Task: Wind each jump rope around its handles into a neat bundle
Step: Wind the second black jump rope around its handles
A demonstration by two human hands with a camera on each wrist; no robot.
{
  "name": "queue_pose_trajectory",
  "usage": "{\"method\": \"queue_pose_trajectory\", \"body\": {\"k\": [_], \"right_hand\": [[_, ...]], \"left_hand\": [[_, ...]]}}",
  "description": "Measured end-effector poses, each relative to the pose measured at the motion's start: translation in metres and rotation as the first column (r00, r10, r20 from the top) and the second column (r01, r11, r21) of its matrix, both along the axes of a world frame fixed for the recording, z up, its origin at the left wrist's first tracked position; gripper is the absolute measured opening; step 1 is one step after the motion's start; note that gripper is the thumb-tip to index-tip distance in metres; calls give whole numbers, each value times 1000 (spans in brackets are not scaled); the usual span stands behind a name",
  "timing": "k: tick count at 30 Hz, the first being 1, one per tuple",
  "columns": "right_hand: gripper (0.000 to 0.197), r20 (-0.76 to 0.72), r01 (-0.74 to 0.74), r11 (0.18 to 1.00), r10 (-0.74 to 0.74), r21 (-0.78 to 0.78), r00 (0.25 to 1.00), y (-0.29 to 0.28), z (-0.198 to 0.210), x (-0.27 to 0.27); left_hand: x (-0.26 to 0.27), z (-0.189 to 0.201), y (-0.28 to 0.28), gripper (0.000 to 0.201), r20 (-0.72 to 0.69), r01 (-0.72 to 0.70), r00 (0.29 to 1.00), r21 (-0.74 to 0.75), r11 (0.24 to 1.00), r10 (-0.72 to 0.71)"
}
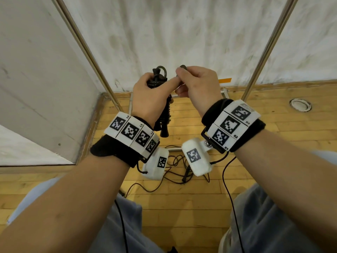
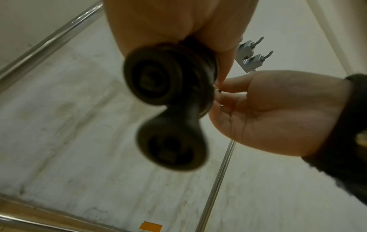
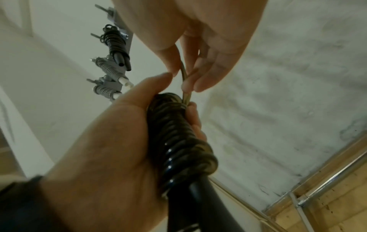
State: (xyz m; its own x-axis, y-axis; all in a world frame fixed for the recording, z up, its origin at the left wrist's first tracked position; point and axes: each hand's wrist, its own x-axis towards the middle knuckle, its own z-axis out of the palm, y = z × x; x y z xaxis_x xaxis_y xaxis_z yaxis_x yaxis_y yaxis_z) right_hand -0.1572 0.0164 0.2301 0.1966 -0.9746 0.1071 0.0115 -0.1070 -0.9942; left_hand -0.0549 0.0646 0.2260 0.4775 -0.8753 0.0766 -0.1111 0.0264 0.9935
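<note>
My left hand (image 1: 155, 86) grips an upright bundle (image 1: 165, 115): two black jump rope handles side by side, with black rope coiled round their upper part. The flared butt ends of the handles (image 2: 157, 78) point at the left wrist camera. The coils (image 3: 182, 141) sit inside my left fist (image 3: 103, 149), thumb lying along the top. My right hand (image 1: 179, 74) is just right of the bundle's top and pinches a short loop of the rope (image 3: 184, 73) that leads down into the coils. A small rope loop (image 1: 162, 69) sticks up above the left fist.
A loose black jump rope (image 1: 182, 168) lies tangled on the wooden floor below my wrists. A wall rack (image 2: 250, 56) carries hooks; one wound black bundle (image 3: 116, 45) and grey-white bundles (image 3: 107, 69) hang there. Slanted metal poles (image 1: 87, 50) (image 1: 264, 57) frame the white wall.
</note>
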Motion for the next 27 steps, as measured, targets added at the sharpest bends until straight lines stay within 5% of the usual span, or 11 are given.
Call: {"method": "queue_pose_trajectory", "body": {"k": [6, 15, 21, 27], "right_hand": [[29, 20, 52, 996, -54, 69, 998, -6, 0, -7], [30, 55, 112, 974, -125, 197, 991, -19, -4, -16], [21, 73, -19, 994, 11, 106, 997, -17, -3, -18], [19, -5, -129, 991, 129, -47, 992, -3, 5, -13]], "left_hand": [[-3, -2, -3, 10, -32, 32, 999, 33, 999, -31], [-7, -5, 1, 9, 3, 144, 990, 28, 989, -144], [6, -9, 3, 24, -80, 218, 974, 48, 975, -213], [14, -5, 1, 28, 116, 105, 987, 28, 994, -108]]}}
